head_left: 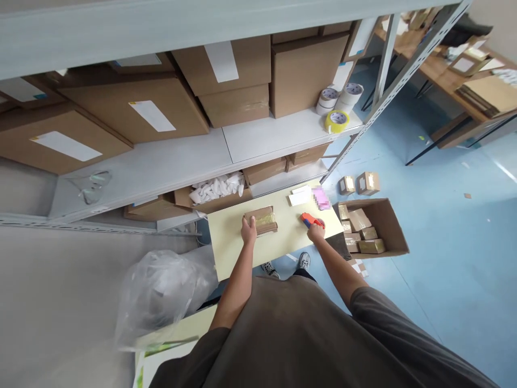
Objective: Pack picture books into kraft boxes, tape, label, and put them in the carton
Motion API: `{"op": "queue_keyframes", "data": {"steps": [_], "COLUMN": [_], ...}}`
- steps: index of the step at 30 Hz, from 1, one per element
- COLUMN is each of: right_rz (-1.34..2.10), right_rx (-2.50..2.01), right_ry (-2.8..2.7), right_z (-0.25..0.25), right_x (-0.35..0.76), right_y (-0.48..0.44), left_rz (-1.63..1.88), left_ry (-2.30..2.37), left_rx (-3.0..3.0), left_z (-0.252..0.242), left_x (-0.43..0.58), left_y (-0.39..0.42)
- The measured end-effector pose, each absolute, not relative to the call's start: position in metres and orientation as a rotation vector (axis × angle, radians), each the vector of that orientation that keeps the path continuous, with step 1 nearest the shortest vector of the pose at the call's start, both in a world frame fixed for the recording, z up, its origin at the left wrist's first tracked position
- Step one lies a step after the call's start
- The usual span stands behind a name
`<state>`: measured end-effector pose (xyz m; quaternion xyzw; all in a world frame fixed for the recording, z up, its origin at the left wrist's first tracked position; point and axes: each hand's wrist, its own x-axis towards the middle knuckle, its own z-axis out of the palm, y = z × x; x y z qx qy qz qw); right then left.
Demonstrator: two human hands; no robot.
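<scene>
A small cardboard box (264, 220) with shiny tape across its top lies on the pale yellow table (230, 253). My left hand (249, 231) grips its left end, thumb on top. Off to the right, my right hand (316, 232) is closed around the handle of a red and blue tape dispenser (309, 220), apart from the box and over the table's right part. Beyond the dispenser lie white paper slips (300, 196) and a pink item (321, 198), blurred out.
Right of the table stands an open carton (385, 226) holding several taped boxes; two small boxes (367, 184) sit behind it. A shelf (258, 134) with cartons and tape rolls (336, 122) rises ahead. A plastic bag (161, 291) bulges at left.
</scene>
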<state>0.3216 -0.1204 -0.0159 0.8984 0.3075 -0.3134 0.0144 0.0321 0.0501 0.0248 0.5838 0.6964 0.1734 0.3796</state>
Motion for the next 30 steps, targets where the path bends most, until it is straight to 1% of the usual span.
{"op": "queue_keyframes", "data": {"steps": [2,3,5,7,8,11,14,16,18,21,24,26,30], "right_rz": [-1.052,-1.145,-1.494,-1.888,-1.976,-2.073,-2.281,-2.38,-2.295,-2.033,-1.906,-1.876,-1.742], "right_rx": [2.921,2.981,3.032,2.979,2.964,2.999,3.092,3.163,3.197,3.168,3.165,3.158,3.124], "right_ry": [1.044,1.185,1.442,1.544,1.539,1.41,1.406,1.454,1.434,1.267,1.176,1.227,1.328], "right_z": [-0.008,-0.003,0.005,0.012,0.014,0.018,0.017,0.012,0.004,-0.014,-0.033,-0.041,-0.044], "right_x": [0.302,0.288,0.255,0.223,0.211,0.193,0.204,0.215,0.222,0.222,0.217,0.217,0.224], "right_y": [-0.107,-0.096,-0.071,-0.049,-0.04,-0.031,-0.041,-0.051,-0.059,-0.065,-0.07,-0.073,-0.08], "left_rz": [0.445,0.446,0.455,0.48,0.501,0.625,0.851,0.941,0.891,0.582,0.311,0.279,0.379], "left_ry": [1.78,1.78,1.778,1.782,1.786,1.736,1.515,1.375,1.356,1.486,1.553,1.568,1.609], "left_rx": [1.479,1.471,1.452,1.419,1.395,1.334,1.338,1.344,1.329,1.283,1.28,1.307,1.363], "left_z": [0.026,0.027,0.028,0.028,0.028,0.029,0.03,0.027,0.019,0.0,-0.019,-0.028,-0.034], "left_x": [0.033,0.033,0.033,0.033,0.034,0.035,0.04,0.044,0.049,0.052,0.052,0.052,0.058], "left_y": [0.05,0.049,0.047,0.043,0.041,0.037,0.036,0.033,0.026,0.008,-0.009,-0.014,-0.013]}}
